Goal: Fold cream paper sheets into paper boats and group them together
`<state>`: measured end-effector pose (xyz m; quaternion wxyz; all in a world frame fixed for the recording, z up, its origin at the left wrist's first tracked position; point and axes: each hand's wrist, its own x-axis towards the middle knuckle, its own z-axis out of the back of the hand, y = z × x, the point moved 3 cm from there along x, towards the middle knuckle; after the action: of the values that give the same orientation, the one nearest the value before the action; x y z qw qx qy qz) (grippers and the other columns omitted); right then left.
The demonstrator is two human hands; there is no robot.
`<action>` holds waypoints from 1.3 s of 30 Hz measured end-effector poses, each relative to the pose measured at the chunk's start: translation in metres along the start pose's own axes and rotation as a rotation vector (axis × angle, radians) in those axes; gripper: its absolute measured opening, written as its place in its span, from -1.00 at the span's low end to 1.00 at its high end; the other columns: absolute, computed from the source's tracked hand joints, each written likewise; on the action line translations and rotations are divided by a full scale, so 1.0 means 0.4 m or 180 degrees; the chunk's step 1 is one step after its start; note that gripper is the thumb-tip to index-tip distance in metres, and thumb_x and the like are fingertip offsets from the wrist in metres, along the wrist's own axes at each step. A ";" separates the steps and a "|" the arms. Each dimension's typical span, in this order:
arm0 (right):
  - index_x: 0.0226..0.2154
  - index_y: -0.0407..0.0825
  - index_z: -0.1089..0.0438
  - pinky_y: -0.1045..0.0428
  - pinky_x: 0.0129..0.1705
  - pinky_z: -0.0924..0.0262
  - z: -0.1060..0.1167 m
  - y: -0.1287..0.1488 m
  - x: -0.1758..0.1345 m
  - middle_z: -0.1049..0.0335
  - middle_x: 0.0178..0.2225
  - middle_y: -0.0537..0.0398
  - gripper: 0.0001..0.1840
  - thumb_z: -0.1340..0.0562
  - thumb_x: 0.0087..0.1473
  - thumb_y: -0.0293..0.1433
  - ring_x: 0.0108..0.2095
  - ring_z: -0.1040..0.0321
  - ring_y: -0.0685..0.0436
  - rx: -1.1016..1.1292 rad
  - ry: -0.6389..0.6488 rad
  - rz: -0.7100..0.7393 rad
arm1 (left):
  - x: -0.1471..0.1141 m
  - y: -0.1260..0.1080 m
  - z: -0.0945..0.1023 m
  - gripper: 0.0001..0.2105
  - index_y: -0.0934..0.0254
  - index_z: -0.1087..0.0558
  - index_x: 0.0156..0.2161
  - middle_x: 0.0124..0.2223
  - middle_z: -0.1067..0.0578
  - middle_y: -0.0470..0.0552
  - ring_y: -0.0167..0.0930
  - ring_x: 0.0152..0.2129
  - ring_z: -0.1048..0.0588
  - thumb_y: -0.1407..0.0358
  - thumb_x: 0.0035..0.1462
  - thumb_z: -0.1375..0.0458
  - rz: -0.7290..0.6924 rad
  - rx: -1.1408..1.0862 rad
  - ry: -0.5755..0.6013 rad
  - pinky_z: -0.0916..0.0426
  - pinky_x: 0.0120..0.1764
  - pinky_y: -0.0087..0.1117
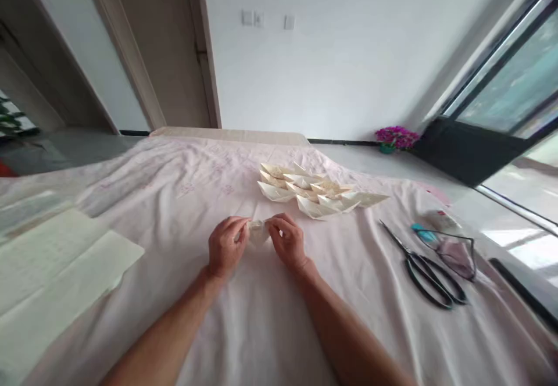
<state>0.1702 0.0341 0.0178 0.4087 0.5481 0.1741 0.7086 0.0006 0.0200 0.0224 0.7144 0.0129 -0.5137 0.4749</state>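
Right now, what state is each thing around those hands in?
Left hand: pinching the paper piece
Right hand: pinching its other side
Paper piece: held between both hands, folds blurred
Paper boats: folded, clustered
Scissors: lying down, blades seemingly closed
Paper sheets: spread, overlapping
Cloth: wrinkled
Flowers: blooming

The boats (320,190) and nearby folded piece (258,233) are matt, creased paper. Under the boats lies soft, wrinkled cloth (349,270).
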 end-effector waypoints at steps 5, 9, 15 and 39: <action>-0.40 -0.01 -0.40 0.07 -0.30 -0.17 -0.004 -0.014 0.007 -0.34 -0.40 0.11 -0.85 -0.14 0.16 -0.41 -0.36 -0.30 -0.03 -0.0102 -0.0176 -0.0127 | 0.006 0.006 0.001 -0.82 0.23 -0.50 -0.17 -0.22 -0.54 0.01 -0.39 -0.24 -0.48 0.40 0.19 -0.06 0.0119 -0.0058 -0.0063 -0.34 -0.10 -0.35; -0.41 -0.01 -0.35 0.08 -0.31 -0.15 -0.003 -0.026 0.006 -0.29 -0.41 0.13 -0.85 -0.12 0.17 -0.38 -0.38 -0.27 -0.03 -0.0172 -0.0358 -0.0259 | 0.007 0.023 0.012 -0.83 0.25 -0.48 -0.21 -0.22 -0.54 0.02 -0.39 -0.24 -0.48 0.35 0.22 -0.03 0.0499 -0.0264 -0.0362 -0.34 -0.12 -0.36; -0.38 -0.01 -0.28 0.08 -0.35 -0.14 -0.004 -0.041 -0.001 -0.27 -0.49 0.20 -0.85 -0.09 0.19 -0.33 -0.46 -0.25 -0.01 0.0076 -0.0526 -0.0631 | 0.005 0.045 0.028 -0.78 0.26 -0.47 -0.20 -0.23 -0.54 0.01 -0.39 -0.27 -0.47 0.24 0.24 -0.01 0.1374 -0.0680 -0.0843 -0.32 -0.15 -0.40; -0.33 0.02 -0.14 0.18 -0.70 -0.09 -0.037 -0.085 -0.012 -0.25 -0.67 0.33 -0.74 -0.13 0.12 -0.14 -0.72 -0.25 0.04 0.1068 -0.0841 -0.1922 | -0.027 0.107 -0.045 -0.79 0.25 -0.34 -0.31 -0.44 -0.39 -0.10 -0.51 -0.55 -0.37 0.13 0.16 -0.03 0.2895 -0.2018 -0.1102 -0.27 -0.54 -0.55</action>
<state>0.1699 0.0539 -0.0140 0.5227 0.6183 0.3875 0.4408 -0.0162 0.0454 -0.0144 0.3131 -0.3462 -0.6941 0.5480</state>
